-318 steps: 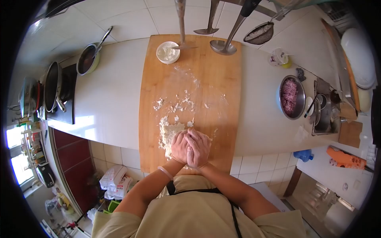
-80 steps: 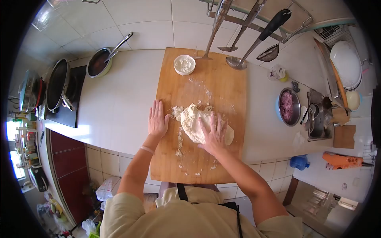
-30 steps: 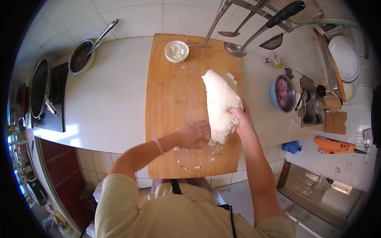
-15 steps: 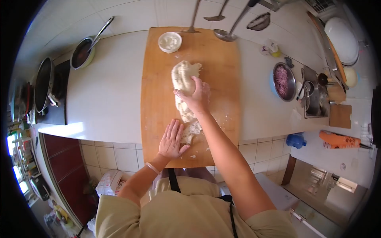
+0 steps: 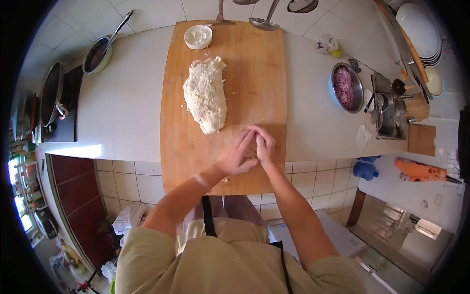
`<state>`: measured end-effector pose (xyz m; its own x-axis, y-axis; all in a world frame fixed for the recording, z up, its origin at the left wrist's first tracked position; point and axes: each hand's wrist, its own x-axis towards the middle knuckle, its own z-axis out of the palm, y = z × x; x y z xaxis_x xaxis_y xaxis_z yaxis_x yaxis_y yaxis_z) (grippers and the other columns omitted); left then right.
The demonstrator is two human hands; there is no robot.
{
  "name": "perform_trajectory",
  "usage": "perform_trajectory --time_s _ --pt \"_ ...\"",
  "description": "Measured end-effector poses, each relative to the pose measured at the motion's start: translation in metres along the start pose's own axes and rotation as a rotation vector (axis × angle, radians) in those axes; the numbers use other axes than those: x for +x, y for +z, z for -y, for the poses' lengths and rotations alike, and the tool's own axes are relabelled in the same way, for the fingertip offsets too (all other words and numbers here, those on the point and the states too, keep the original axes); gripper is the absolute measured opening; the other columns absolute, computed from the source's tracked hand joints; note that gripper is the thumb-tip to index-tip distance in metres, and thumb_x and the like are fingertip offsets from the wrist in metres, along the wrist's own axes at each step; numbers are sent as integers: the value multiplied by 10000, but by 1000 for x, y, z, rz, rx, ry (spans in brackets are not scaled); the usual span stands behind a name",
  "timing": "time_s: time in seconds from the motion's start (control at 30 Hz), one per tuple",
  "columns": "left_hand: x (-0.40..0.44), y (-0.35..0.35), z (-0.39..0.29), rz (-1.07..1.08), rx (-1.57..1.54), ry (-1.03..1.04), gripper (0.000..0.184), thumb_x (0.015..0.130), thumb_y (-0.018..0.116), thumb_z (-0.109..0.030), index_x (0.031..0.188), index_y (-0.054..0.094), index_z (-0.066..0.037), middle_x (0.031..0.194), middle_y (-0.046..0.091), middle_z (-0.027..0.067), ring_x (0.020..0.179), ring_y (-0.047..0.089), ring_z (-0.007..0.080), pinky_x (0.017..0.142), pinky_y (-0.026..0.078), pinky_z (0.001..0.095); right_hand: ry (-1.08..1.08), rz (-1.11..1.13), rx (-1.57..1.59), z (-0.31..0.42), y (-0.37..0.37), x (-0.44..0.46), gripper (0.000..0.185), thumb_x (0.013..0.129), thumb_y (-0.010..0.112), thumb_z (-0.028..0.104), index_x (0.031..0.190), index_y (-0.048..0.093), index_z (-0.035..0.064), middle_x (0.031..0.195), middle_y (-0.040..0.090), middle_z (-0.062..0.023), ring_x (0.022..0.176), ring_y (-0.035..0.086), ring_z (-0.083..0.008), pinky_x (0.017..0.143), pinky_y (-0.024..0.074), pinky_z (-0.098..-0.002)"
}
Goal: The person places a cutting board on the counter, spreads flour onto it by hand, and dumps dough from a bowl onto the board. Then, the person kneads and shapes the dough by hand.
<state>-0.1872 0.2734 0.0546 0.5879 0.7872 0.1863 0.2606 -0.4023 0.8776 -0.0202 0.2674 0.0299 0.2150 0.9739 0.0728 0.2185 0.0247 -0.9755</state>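
My left hand [image 5: 238, 156] and my right hand [image 5: 265, 147] meet at the fingertips low on the wooden board [image 5: 255, 73], forming a cupped ring. Small dough crumbs [image 5: 251, 151] show between the palms, partly hidden by the fingers. My left fingers are stretched out with the thumb apart; the right ones bend slightly towards them. Farther up the board, left of its middle, lies a long, rough lump of pale dough [image 5: 205, 93], and neither hand touches it.
A white bowl of flour [image 5: 198, 37] stands at the board's far left corner. Ladles [image 5: 264, 23] hang beyond it. To the right are a metal bowl of chopped purple food [image 5: 344, 87] and a sink [image 5: 387, 120]. Pans [image 5: 52, 95] sit at the left.
My right hand has left the dough and come down beside my left, which has moved right to meet it. The dough lump now lies farther up and left, apart from the crumbs.
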Motion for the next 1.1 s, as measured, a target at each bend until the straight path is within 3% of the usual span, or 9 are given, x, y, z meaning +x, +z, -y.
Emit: perform_trajectory --time_s 0.13,0.2,0.37,0.47,0.6,0.7,0.87,0.97,1.1 --pt "-69 -43 -13 195 404 97 990 747 718 -552 1487 310 -35 1533 255 273 1438 231 430 1169 239 489 -14 -97 121 -9 -31 -16 272 960 444 6 1158 626 -33 1203 646 -142 1091 627 -210 946 502 -315" --pt "-74 -43 -17 329 612 -69 1096 674 759 -589 1500 282 -48 1559 205 264 1453 192 437 1179 219 505 -52 -165 115 -22 -46 -23 293 964 471 17 1230 582 -33 1289 592 -156 1167 592 -229 992 479 -329" --pt "22 7 -4 142 517 -72 1142 644 790 -576 1512 254 -62 1555 208 257 1428 237 439 1173 242 503 48 -265 -7 -15 -46 -42 317 923 568 25 1236 578 -22 1228 617 -141 1018 632 -190 886 521 -303" --pt "36 6 4 92 332 -65 1162 610 841 -516 1512 260 -70 1555 207 243 1402 275 444 1155 283 491 157 -101 -167 8 -51 -37 528 801 737 49 1296 555 23 1151 597 -146 827 598 -175 708 523 -305" --pt "15 -26 -8 175 381 -131 1112 609 887 -374 1496 289 -69 1430 346 217 1297 422 400 1031 440 448 142 396 -672 44 -58 -28 846 712 828 129 1418 369 50 1327 430 -205 987 628 -369 827 547 -426" --pt "19 -25 -10 220 396 -269 983 647 870 -295 1452 358 -61 1308 428 200 1168 530 378 923 511 430 92 483 -872 47 -46 -12 885 708 833 142 1431 331 51 1322 423 -222 1061 607 -429 882 534 -468" --pt "26 3 4 153 457 -360 766 680 826 -172 1354 478 -71 1161 517 173 957 625 385 819 545 432 166 527 -743 56 -22 12 740 710 808 95 1330 407 38 1238 484 -253 986 602 -461 867 527 -488" --pt "23 8 8 21 381 -402 608 672 781 -86 1244 577 -52 1059 602 182 901 651 380 796 553 424 121 469 -688 33 -6 10 618 687 805 70 1233 517 53 1126 579 -197 1048 586 -425 848 517 -466" --pt "21 3 8 -268 119 -345 389 670 714 -16 1056 670 -7 986 668 204 880 671 357 771 554 406 87 348 -532 23 0 14 383 693 742 8 1056 621 20 931 659 -167 880 655 -337 744 527 -409"
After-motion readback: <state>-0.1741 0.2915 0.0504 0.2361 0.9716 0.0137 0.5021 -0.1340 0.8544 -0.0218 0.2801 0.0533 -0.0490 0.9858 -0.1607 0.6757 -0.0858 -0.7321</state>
